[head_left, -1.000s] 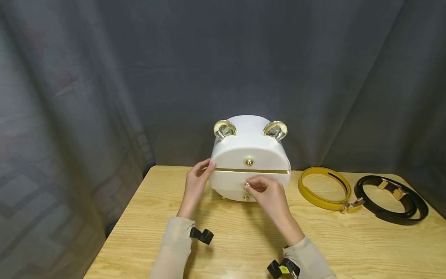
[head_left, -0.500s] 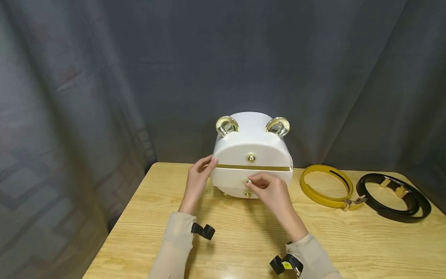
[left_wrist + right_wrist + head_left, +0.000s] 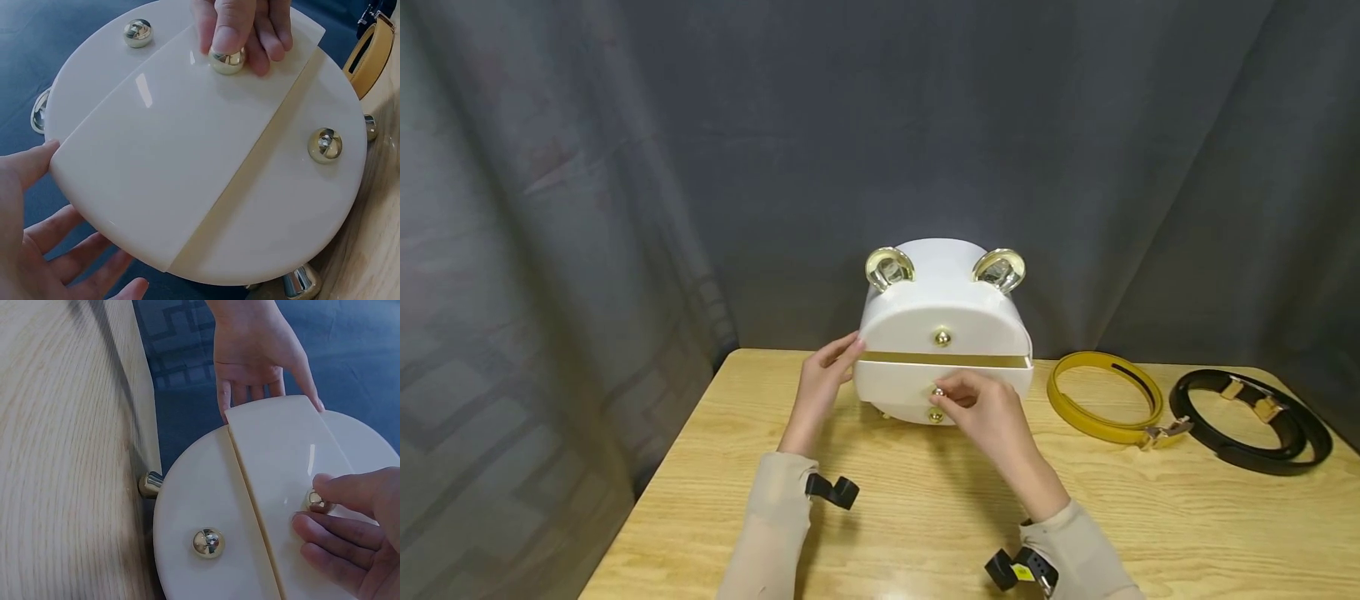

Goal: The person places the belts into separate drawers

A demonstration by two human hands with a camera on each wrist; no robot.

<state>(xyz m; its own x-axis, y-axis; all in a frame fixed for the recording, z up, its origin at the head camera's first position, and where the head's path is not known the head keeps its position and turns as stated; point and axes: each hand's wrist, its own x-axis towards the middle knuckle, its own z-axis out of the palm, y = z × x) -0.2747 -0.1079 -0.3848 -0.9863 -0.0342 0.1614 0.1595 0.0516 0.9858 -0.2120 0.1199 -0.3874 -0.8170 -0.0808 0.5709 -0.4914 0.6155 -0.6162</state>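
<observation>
A round white jewelry box [image 3: 940,279] with two gold ear-shaped trims [image 3: 889,268] stands at the back of the table. Its middle drawer [image 3: 891,382] juts out past the upper and lower fronts, with a narrow gap along its top. My right hand [image 3: 988,412] pinches the middle drawer's gold knob [image 3: 317,501] between thumb and fingers. On the box's left side rests my left hand [image 3: 823,387], its thumb at the front edge and its fingers [image 3: 81,256] extended along the side. Gold knobs also mark the upper front [image 3: 942,338] and lower front [image 3: 936,415].
A coiled yellow belt [image 3: 1067,412] lies right of the box, its buckle close to a coiled black belt [image 3: 1247,458]. Short gold feet [image 3: 150,485] hold the box up. Behind the wooden table [image 3: 895,525] hangs a dark grey curtain [image 3: 820,150].
The middle drawer has come out a little further toward me, and the gap above it is wider. My right hand keeps its pinch on the knob; the left stays at the side.
</observation>
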